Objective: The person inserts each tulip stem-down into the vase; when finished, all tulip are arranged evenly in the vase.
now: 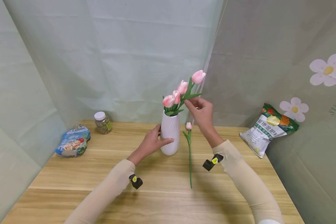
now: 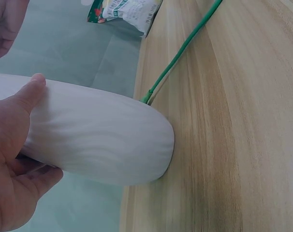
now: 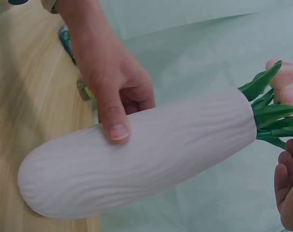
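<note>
A white ribbed vase (image 1: 170,127) stands on the wooden table, and several pink tulips (image 1: 168,101) rise from its mouth. My left hand (image 1: 149,142) holds the vase from the left side; in the left wrist view its thumb and fingers lie around the white wall (image 2: 103,130). Above the mouth, to the right, my right hand (image 1: 203,114) pinches a tulip (image 1: 198,77) by its green stem or leaf. That tulip leans right and is the tallest; its lower end is hidden. Another tulip (image 1: 189,126) lies on the table, right of the vase.
At the back left are a jar with a white lid (image 1: 100,116) and a blue food packet (image 1: 73,141). A green-and-white snack bag (image 1: 268,127) leans at the right edge. Hanging sheets (image 1: 145,46) enclose the table's back and sides.
</note>
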{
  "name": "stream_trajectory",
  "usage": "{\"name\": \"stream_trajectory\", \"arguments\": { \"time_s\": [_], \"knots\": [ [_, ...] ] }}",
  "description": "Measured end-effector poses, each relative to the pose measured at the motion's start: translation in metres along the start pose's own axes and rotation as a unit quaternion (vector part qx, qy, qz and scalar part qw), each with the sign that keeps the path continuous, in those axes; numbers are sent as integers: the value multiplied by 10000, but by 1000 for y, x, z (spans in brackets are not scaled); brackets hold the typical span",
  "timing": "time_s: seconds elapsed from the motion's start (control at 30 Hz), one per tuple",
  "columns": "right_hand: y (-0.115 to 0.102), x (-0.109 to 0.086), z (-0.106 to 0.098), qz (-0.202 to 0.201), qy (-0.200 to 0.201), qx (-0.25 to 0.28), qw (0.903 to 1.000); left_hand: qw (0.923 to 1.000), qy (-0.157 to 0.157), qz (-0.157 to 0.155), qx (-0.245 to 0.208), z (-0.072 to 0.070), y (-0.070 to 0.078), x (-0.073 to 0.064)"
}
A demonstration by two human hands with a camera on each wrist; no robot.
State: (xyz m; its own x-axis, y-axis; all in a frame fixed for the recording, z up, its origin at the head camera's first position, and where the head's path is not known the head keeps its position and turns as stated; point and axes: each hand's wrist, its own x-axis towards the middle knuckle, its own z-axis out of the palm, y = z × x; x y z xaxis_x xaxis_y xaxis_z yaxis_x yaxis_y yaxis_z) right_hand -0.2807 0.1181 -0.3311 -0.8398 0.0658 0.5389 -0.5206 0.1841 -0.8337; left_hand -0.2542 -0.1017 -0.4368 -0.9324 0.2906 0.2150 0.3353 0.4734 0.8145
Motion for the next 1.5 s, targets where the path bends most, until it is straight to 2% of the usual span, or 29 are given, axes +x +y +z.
{"name": "stream_trajectory", "arguments": {
  "time_s": [0.13,0.33,0.53,0.87,1.13,1.3,1.5],
  "knots": [
    [4,-4,3,147,-77,-213,9996,10000,-3,7,41,0,0,0],
    [12,-8,8,288,-521,-422,9973,10000,-14,-42,80,0,1,0],
    [12,-8,11,470,-793,-498,9945,9999,-23,-58,120,-1,1,1],
    [13,-16,0,947,-1209,-140,9880,9998,4,56,166,0,-1,1],
    [27,-31,-17,1262,-1157,-42,9852,9999,7,-20,156,-1,-1,1],
    [47,-46,-26,1543,-1099,-21,9819,9998,16,-36,172,-1,-1,1],
    [73,-68,-33,1845,-1083,-364,9762,9998,46,-17,216,-1,-2,1]
  ]
}}
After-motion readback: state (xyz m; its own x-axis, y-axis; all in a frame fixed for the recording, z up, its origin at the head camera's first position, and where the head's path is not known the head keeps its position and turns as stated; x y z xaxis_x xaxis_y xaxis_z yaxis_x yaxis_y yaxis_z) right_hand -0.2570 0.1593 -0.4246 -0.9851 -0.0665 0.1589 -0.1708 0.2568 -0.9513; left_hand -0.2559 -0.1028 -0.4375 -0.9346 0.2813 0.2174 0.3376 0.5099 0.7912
